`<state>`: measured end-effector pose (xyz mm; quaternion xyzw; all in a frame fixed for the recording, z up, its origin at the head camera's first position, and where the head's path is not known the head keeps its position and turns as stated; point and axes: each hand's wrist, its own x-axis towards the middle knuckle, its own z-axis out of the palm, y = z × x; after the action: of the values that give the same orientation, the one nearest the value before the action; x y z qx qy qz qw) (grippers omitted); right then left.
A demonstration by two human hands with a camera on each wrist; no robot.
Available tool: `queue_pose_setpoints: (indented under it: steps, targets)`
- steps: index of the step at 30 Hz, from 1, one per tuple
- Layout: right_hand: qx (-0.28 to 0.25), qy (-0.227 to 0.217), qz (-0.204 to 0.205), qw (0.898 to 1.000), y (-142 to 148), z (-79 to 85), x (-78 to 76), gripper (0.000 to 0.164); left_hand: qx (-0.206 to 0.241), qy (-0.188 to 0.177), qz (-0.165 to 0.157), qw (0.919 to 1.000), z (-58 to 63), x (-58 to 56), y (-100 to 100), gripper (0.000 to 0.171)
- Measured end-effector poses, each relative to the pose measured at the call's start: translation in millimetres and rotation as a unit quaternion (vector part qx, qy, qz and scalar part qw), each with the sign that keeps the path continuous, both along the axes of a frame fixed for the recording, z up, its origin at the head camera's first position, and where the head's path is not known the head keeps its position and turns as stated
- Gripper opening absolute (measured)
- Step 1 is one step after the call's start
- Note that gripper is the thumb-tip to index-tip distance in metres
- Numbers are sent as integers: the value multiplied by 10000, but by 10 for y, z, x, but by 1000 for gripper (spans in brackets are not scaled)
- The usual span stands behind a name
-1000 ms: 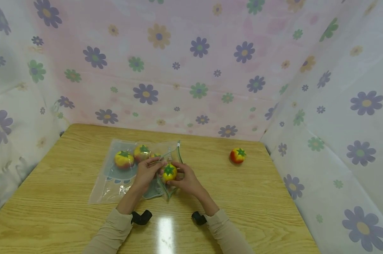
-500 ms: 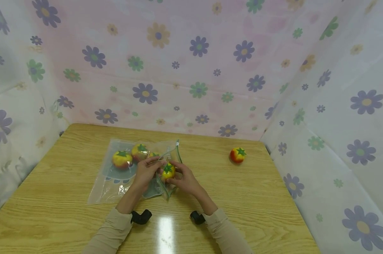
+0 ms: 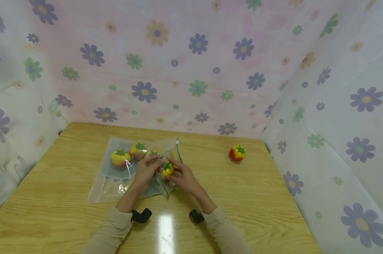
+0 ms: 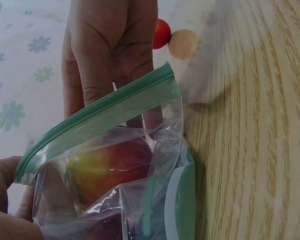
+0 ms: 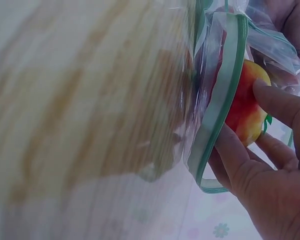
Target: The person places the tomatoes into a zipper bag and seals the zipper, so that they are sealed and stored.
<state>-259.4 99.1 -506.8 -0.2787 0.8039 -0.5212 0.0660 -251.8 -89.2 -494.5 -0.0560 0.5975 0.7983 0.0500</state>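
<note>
A clear zip bag (image 3: 97, 192) with a green-edged mouth lies on the table, several red-and-yellow toy tomatoes (image 3: 119, 159) inside it. My left hand (image 3: 145, 173) pinches the near side of the bag's mouth between thumb and fingers. At that mouth my right hand (image 3: 185, 180) grips another toy tomato (image 3: 168, 169), its green star-shaped leaves showing. In the right wrist view thumb and fingers curl round this tomato (image 5: 247, 105), just within the green zip strip (image 5: 230, 95). Through the film, the left wrist view shows a toy tomato (image 4: 110, 167) behind the raised zip edge (image 4: 97, 112).
One more toy tomato (image 3: 237, 153) stands alone at the back right of the wooden table (image 3: 258, 204). A flowered curtain (image 3: 185, 70) encloses the back and both sides. Black curved pieces (image 3: 142, 216) sit at both wrists.
My right hand has moved slightly left, bringing its tomato deeper into the bag's mouth. The tomatoes inside the bag have shifted a little left. My left hand keeps its pinch on the bag.
</note>
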Motion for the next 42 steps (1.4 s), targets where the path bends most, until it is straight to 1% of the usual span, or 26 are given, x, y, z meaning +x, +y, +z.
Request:
queue_pose_setpoints:
  steps: [3, 7, 12, 19, 25, 31, 35, 37, 39, 42]
  targets:
    - [-59, -204, 33, 9998, -1, 16, 5, 64, -55, -17, 8, 10000, 9, -4, 1, 40]
    - [-56, -440, -24, 9990, -5, 36, 15, 66, -89, 3, -9, 10000, 14, -12, 0, 40]
    - [-32, -539, -122, 9985, -16, 36, 6, 66, -43, 30, -14, 10000, 16, -20, 6, 39]
    - [37, -432, -283, 9987, -49, 45, -8, 66, 75, 32, 21, 10000, 14, -31, 16, 39]
    - [-114, -480, -279, 9984, -82, 31, -17, 65, 84, 20, -34, 10000, 21, -25, 8, 40]
    - [-166, -511, -62, 9985, -84, 48, -10, 65, 157, -21, -138, 9998, 14, -25, 2, 42]
    - [-221, -448, 275, 9984, -68, 70, -13, 62, 149, -32, -126, 9998, 19, -28, 4, 41]
    - [-260, -364, 348, 9984, -65, 65, -20, 61, 132, -42, -110, 9998, 23, -30, 9, 41]
    - [-300, -267, 339, 9986, -66, 51, -26, 60, 108, -40, -98, 9999, 25, -30, 18, 41]
    - [-293, -207, 158, 9992, -69, 26, -40, 58, 111, -19, -109, 9999, 28, -34, 29, 42]
